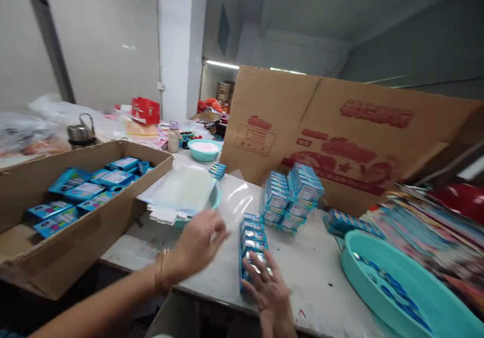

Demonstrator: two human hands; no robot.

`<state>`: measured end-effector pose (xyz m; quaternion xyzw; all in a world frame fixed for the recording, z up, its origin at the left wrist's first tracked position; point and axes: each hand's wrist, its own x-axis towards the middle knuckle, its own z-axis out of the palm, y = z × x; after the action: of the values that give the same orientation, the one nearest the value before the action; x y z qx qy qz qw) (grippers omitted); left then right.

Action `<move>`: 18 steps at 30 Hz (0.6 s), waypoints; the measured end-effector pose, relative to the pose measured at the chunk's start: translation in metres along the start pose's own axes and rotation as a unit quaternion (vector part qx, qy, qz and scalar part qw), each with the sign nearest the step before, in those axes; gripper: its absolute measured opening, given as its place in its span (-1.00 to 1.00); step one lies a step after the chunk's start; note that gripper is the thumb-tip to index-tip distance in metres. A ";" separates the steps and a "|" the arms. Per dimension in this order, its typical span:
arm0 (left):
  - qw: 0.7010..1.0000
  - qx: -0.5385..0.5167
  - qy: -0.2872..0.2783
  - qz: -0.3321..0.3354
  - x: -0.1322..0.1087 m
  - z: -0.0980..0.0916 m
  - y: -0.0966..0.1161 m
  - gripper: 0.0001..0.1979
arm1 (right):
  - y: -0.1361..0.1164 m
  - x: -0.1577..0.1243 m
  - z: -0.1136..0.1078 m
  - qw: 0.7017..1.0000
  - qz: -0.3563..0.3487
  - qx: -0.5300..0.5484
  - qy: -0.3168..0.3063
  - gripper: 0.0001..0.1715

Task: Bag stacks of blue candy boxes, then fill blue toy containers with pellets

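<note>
A row of small blue boxes (254,234) with clear window-like tops stands on the white table, close to its front edge. My right hand (268,290) rests with spread fingers over the near end of this row and hides part of it. To the left of the row, my left hand (202,239) is raised above the table, its fingers bent and blurred by motion. Whether anything small is between those fingers does not show. Just behind my left hand, a stack of whitish sheets (185,189) and folded white card lies over a teal bowl (216,196).
A cardboard carton (91,232) with several blue boxes is at left. Stacked blue packs (293,194) stand before a large upright cardboard sheet (280,111). A teal basin (381,287) holding blue pieces is at right; a bowl of pale contents (204,151) is farther back.
</note>
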<state>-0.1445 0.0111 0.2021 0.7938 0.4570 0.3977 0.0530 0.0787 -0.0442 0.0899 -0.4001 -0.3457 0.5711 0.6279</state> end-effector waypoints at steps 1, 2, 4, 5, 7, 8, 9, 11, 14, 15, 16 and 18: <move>0.999 -0.025 -0.024 0.005 -0.020 0.015 0.015 -0.78 | -0.001 -0.004 0.012 0.999 0.018 0.008 -0.029 0.04; 0.996 -0.067 -0.057 0.007 -0.039 0.030 0.023 -0.81 | -0.001 -0.009 0.020 0.999 0.023 0.001 -0.034 -0.07; 0.982 -0.158 -0.101 -0.019 -0.065 0.057 0.019 -0.89 | 0.001 -0.021 0.026 1.000 0.007 -0.028 0.007 -0.38; 0.975 -0.195 -0.092 -0.052 -0.072 0.067 0.010 -0.74 | 0.002 -0.027 0.023 0.999 -0.004 -0.036 0.033 -0.51; 0.951 -0.267 -0.069 -0.137 -0.073 0.084 -0.016 -0.37 | 0.002 -0.041 0.010 0.997 -0.017 -0.039 0.063 -0.61; 0.932 -0.307 -0.072 -0.177 -0.070 0.090 -0.028 -0.25 | 0.001 -0.047 0.002 0.997 -0.018 -0.039 0.063 -0.61; 0.908 -0.349 -0.094 -0.210 -0.066 0.096 -0.038 -0.16 | -0.001 -0.053 -0.006 0.997 -0.017 -0.040 0.059 -0.62; 0.852 -0.426 -0.176 -0.248 -0.059 0.103 -0.048 -0.07 | -0.009 -0.061 -0.018 0.998 -0.017 -0.044 0.047 -0.63; 0.782 -0.487 -0.288 -0.260 -0.056 0.111 -0.042 -0.06 | -0.024 -0.067 -0.026 0.998 -0.023 -0.049 0.027 -0.67; 0.770 -0.498 -0.305 -0.258 -0.057 0.112 -0.038 -0.09 | -0.029 -0.069 -0.027 0.998 -0.022 -0.052 0.017 -0.68; 0.761 -0.505 -0.316 -0.257 -0.059 0.113 -0.034 -0.13 | -0.034 -0.070 -0.028 0.998 -0.020 -0.056 0.006 -0.69; 0.745 -0.520 -0.324 -0.263 -0.063 0.115 -0.029 -0.19 | -0.044 -0.073 -0.029 0.998 -0.010 -0.058 -0.018 -0.69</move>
<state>-0.1025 0.0112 0.0741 0.5728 0.3250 0.2630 0.7050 0.1155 -0.1211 0.1185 -0.4216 -0.3934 0.5508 0.6034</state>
